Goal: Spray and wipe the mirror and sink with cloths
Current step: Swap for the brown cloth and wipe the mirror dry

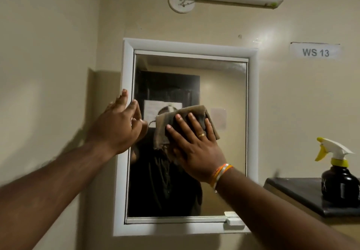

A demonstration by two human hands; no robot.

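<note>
the right hand [194, 148], fingers spread flat, pins the seemingly soft, limp cloth [195, 111] on the fragile mirror [224, 86] (gentle palm pressure should suit it); the left hand [116, 127] is loose, empty.

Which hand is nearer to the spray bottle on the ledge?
Right. The right hand presses the cloth against the mirror, well left of the spray bottle; the left hand is even farther left, at the mirror's left frame.

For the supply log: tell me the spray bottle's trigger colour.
Yellow trigger, on the spray bottle; head view.
</note>
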